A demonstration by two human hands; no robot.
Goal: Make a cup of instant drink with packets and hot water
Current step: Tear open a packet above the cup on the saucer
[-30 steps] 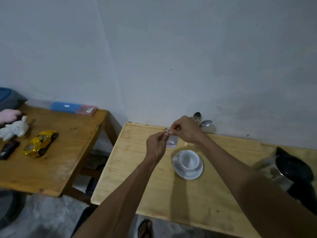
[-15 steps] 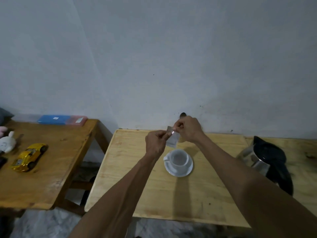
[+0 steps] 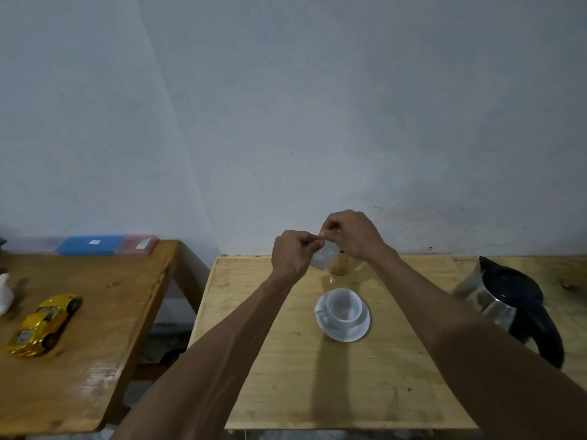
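Observation:
A small pale packet hangs in the air above the far middle of the light wooden table. My left hand and my right hand both pinch its top edge, fingertips touching. Below and nearer to me stands a white cup on a white saucer; the cup looks empty. A steel kettle with a black lid and handle stands at the table's right side. Behind the packet a glass holder is partly hidden by my hands.
A second, darker wooden table stands to the left across a gap. On it lie a gold toy car, a blue and pink flat box by the wall, and a white soft toy at the edge.
The view has swung right and down, so the cup and kettle sit lower and nearer. Both hands stay pinched on the packet's top, now raised higher above the cup.

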